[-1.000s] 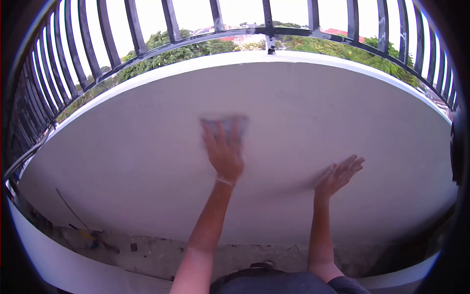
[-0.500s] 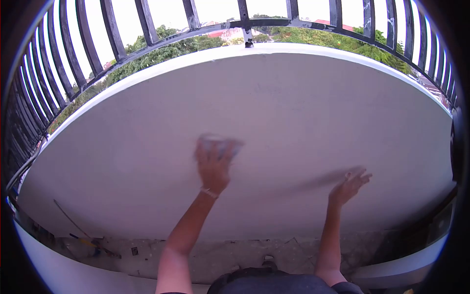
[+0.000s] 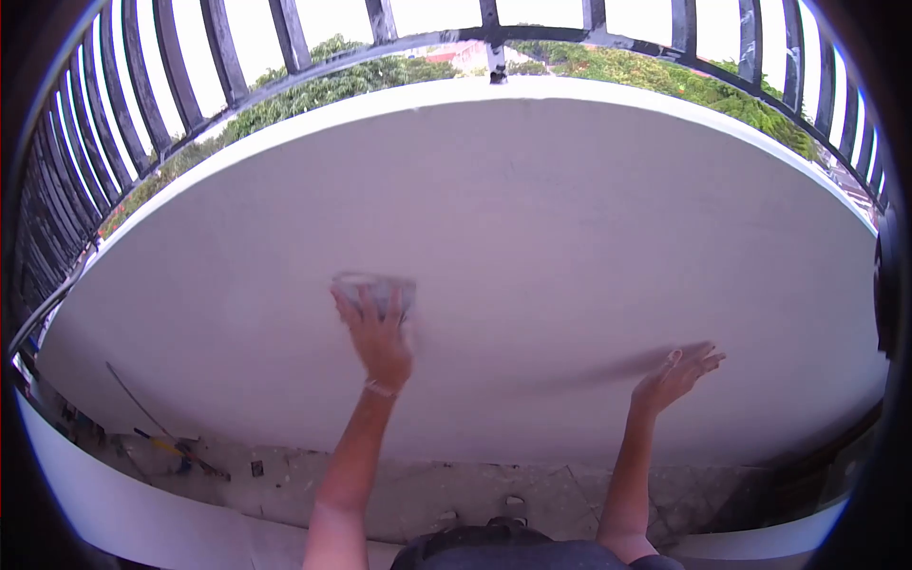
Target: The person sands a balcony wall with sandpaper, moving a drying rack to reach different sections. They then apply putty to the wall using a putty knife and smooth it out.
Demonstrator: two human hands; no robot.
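My left hand (image 3: 378,332) presses a folded grey sheet of sandpaper (image 3: 400,287) flat on the pale plastered wall (image 3: 532,218), left of the middle. Its fingers lie over the sheet, whose top edge sticks out above them, a little blurred. A light band circles the left wrist. Farther right and lower, my right hand (image 3: 676,378) is open with its fingers stretched out to the right, close against the wall. Nothing is in it, and its shadow falls leftward across the plaster.
Along the wall's top runs a white ledge (image 3: 551,88) below a black metal railing (image 3: 418,40), with trees behind. On the floor (image 3: 380,480) at lower left lie a thin rod (image 3: 142,399) and a yellow-handled tool (image 3: 166,443). Cables (image 3: 47,302) hang at the left edge.
My left hand has slid left and slightly down the wall with the sandpaper. The right hand stays open in nearly the same place; the whole view has shifted a little.
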